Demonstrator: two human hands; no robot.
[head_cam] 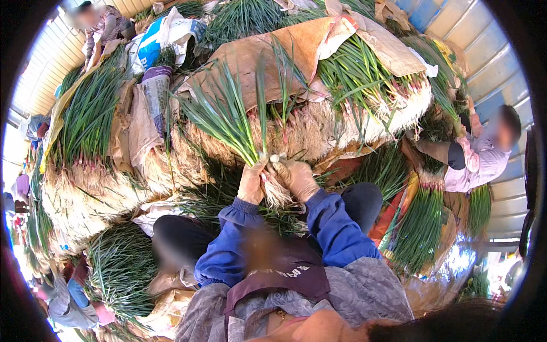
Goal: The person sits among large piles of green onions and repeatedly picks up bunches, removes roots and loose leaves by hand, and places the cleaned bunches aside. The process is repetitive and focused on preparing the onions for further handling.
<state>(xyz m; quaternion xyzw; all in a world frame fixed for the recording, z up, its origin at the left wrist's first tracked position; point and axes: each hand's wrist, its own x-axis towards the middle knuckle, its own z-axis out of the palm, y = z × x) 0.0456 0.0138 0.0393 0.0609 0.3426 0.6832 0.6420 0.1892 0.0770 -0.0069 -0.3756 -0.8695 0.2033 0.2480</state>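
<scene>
Both hands wear pale, soiled gloves and meet in front of my chest. My left hand (252, 179) is closed around the lower stems of a small bunch of green onions (239, 137), leaves fanned up and to the left, pale roots hanging down between the hands. Against the same bunch, my right hand (297, 175) has its fingers bent at the stem bases; a small whitish piece shows at its fingertips, and whether it grips a stem cannot be told. Just beyond lies a long heap of rooted green onions (316, 128), partly under a brown sheet (243, 64).
Loose green leaves (222, 184) lie between my knees. Onion bundles stand at the left (85, 128) and right (421, 222). A person in a pink top (478, 158) sits at the right; another person (107, 25) is at the upper left. More people are at the lower left.
</scene>
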